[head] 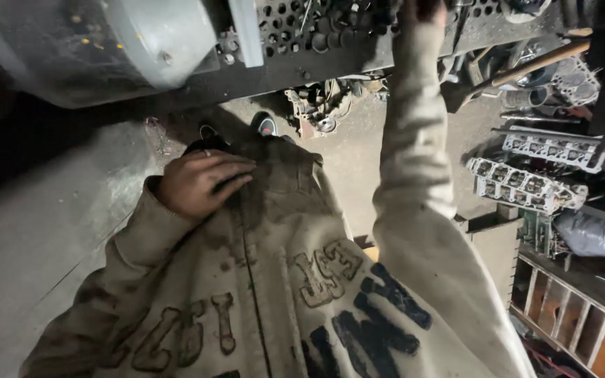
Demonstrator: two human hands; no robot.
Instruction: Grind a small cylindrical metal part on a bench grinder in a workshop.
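Nearest us, our stained cream hooded sweatshirt with dark lettering fills the lower frame. Our left hand lies flat at nine o'clock on its front, fingers together, its grip closed on nothing. Our right hand reaches up at twelve o'clock to the dark perforated metal rack of sockets and tools; the frame edge cuts it off, so we cannot tell whether its grip is spread or pinching. Grey cast-metal cylinder heads lie at three o'clock, near a wooden-handled tool. We judge that groping overhead unseen could knock a loose socket down, or the sleeve could snag the crowded rack.
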